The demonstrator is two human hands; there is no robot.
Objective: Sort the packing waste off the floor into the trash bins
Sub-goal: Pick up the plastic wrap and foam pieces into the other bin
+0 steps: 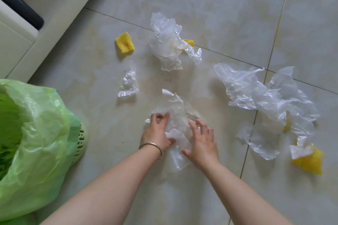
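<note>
Packing waste is mostly still on the floor, so I'd judge the task early.

Current pick: crumpled clear film sheet right in front of the person. Left hand has fingers curled into its left edge, thumb pinching a fold. Right hand lies on the right side with fingers spread and only lightly bent; can't tell if it's actually grasping or just pressing. Sheet is still lying on the tile, not lifted.

Still to clear:
- small clear bag scrap, just beyond the hands, to the left
- white film wad further out, with a yellow piece poking from under it
- yellow foam net piece lying apart to the left
- large clear film pile on the right, more yellow foam at its near end

Bin with green liner sits at the left, close to the left arm. Only one bin in view; its contents aren't readable from here.

Likely next: bunch the sheet, carry it left to the bin.
</note>
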